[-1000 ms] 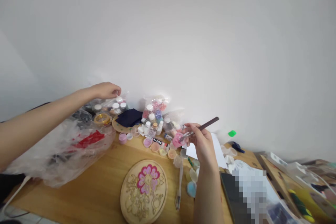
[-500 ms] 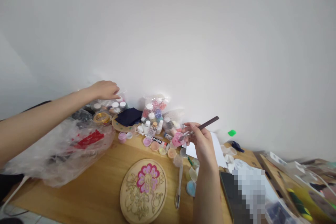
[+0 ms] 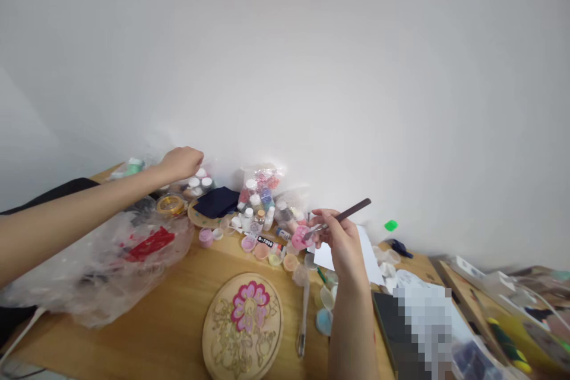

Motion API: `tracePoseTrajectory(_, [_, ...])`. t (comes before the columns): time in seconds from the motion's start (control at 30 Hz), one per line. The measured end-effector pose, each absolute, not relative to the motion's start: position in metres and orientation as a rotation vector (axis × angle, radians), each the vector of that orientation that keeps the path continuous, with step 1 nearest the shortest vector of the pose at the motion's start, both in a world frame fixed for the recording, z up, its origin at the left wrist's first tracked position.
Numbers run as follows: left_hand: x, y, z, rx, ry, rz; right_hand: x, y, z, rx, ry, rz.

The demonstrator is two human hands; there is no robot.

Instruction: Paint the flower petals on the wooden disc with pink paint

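My right hand (image 3: 339, 241) is closed on a dark-handled tool (image 3: 346, 212) whose tip rests at a small pink pot (image 3: 300, 238) held up in the same fingers. My left hand (image 3: 181, 162) reaches far to the back left and is curled over a clear bag of small white-capped jars (image 3: 198, 181); its fingertips are hidden. In front of me a round wooden disc (image 3: 243, 326) with a pink flower and gold outlines lies on the wooden table (image 3: 169, 320).
A big crumpled plastic bag (image 3: 107, 261) with red pieces fills the left side. Small colour pots, bottles and a glue tube cluster by the wall (image 3: 262, 231). A pen (image 3: 303, 317), white paper (image 3: 369, 249), a dark tablet and boxes lie to the right.
My left hand has drawn back a little from the jar bag and curled more closed. The view has tilted slightly. My right hand keeps the tool and pink pot still.
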State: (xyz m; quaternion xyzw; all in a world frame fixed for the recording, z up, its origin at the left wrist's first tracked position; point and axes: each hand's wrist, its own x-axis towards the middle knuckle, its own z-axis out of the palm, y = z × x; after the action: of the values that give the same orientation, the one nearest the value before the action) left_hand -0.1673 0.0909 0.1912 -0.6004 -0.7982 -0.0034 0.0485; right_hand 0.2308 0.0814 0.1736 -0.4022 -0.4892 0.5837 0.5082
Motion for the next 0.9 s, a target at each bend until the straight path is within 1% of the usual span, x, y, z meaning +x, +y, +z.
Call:
tracePoseTrajectory(0.27, [-0.169, 0.088, 0.181, -1.825, -2.475, -0.130, 0.233, 0.083, 0.173, -0.955, -1.174, 1.397])
tracePoseTrajectory(0.9, [-0.186, 0.096, 0.175, -1.868, -2.562, -0.364, 0.233, 0.084, 0.171, -0.958, -1.186, 1.405])
